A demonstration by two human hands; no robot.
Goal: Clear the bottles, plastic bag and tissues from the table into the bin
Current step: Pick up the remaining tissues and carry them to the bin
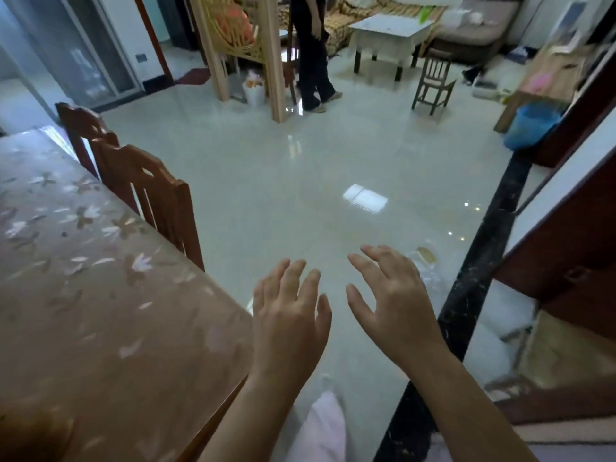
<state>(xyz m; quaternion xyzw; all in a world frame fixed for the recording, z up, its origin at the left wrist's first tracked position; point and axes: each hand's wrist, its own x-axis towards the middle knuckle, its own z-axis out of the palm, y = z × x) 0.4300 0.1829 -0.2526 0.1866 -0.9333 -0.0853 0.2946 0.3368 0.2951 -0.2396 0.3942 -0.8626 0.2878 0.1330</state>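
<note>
My left hand (288, 315) and my right hand (390, 298) hover side by side over the floor, palms down, fingers spread, holding nothing. The table (100, 295) with a brown flowered cover lies to their left; the part in view bears no bottles, bag or tissues. A blue bin (531, 126) stands far off at the right by a wooden cabinet. A white bin (255, 90) with rubbish in it sits at the foot of a wooden partition at the back.
Two brown wooden chairs (146, 191) stand along the table's far side. A person (313, 51) in dark trousers stands by the partition. A small chair (433, 81) and a white low table (393, 31) are further back. A dark cabinet (566, 245) lines the right.
</note>
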